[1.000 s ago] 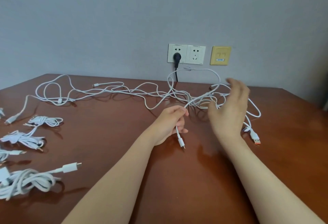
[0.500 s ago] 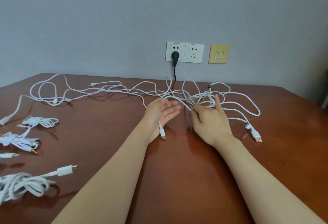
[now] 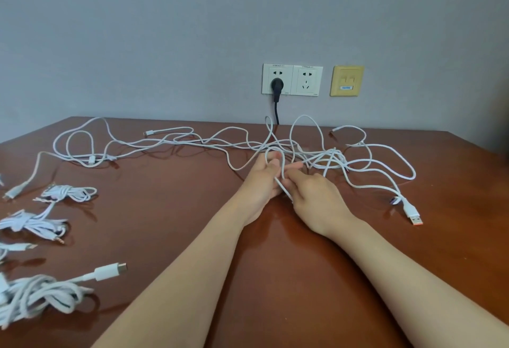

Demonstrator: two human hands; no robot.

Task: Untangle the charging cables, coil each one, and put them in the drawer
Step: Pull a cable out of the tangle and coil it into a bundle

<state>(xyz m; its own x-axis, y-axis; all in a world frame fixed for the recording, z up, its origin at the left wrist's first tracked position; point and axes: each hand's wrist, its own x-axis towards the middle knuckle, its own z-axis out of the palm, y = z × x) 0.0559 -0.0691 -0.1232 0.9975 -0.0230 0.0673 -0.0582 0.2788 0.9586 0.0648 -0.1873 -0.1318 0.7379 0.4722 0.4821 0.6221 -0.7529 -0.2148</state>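
A tangle of white charging cables [image 3: 325, 154] sprawls over the far half of the brown table [image 3: 170, 210]. My left hand [image 3: 261, 182] and my right hand [image 3: 314, 199] meet at the middle of the table. A loop of one white cable [image 3: 271, 152] runs over my left hand's fingers and down between both hands. My right hand pinches that same cable near my left palm. One loose end with an orange USB plug [image 3: 413, 214] lies to the right. No drawer is in view.
Several coiled white cables lie at the left edge, among them a bundle [image 3: 41, 296] with a USB-C plug, another bundle [image 3: 30, 222] and a small coil [image 3: 68, 192]. A black plug [image 3: 276, 84] sits in the wall socket; a yellow wall plate [image 3: 347, 81] is beside it.
My hands have come together. The left hand, open with palm up half a second ago, now has a cable loop over its fingers, and the right hand has moved left to pinch that cable.
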